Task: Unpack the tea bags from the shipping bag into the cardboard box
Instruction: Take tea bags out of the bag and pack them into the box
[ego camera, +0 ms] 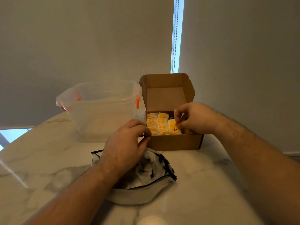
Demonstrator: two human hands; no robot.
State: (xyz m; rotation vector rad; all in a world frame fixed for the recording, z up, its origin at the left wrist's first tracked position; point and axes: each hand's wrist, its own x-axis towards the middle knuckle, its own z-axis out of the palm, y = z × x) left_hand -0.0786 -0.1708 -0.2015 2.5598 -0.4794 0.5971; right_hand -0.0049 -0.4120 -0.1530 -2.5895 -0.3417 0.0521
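Note:
A brown cardboard box stands open on the marble table, its lid tilted up behind. Several yellow-and-white tea bags stand in rows in its left part. My right hand reaches over the box's right side and pinches one tea bag marked TEA, which leans upright inside. In front of the box lies the white and black shipping bag, crumpled, mouth toward me. My left hand hovers over it at the box's front left corner, fingers pinching the bag's upper edge.
A clear plastic storage bin with orange latches stands left of the box. The round marble table curves away on both sides. Roller blinds and a bead chain hang behind.

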